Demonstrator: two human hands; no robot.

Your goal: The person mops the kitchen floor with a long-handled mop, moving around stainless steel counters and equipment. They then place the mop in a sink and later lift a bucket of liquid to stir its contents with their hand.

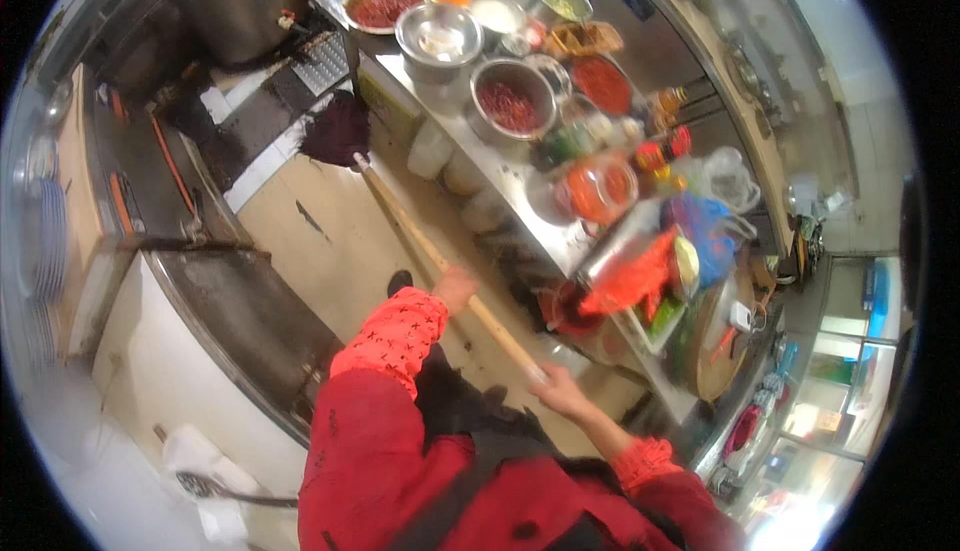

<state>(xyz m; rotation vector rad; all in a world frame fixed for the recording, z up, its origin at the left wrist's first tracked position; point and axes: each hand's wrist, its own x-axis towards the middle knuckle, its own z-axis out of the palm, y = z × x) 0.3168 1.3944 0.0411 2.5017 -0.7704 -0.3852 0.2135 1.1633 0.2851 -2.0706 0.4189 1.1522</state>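
Head view: my left hand wraps around a pale wooden pole partway along, and my right hand is closed on its near end. The pole slants to the far left, ending in a dark, fan-shaped head down at the tan floor, left of a counter crowded with metal bowls.

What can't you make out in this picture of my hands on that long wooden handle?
In the head view:
- Wooden handle: its near end is hidden at the right hand.
- Dark tool head: blur and dark color hide whether it is mop or broom.
- Large metal pot: its top is cut off by the upper edge.
- Blue bag: its plastic hides any contents.
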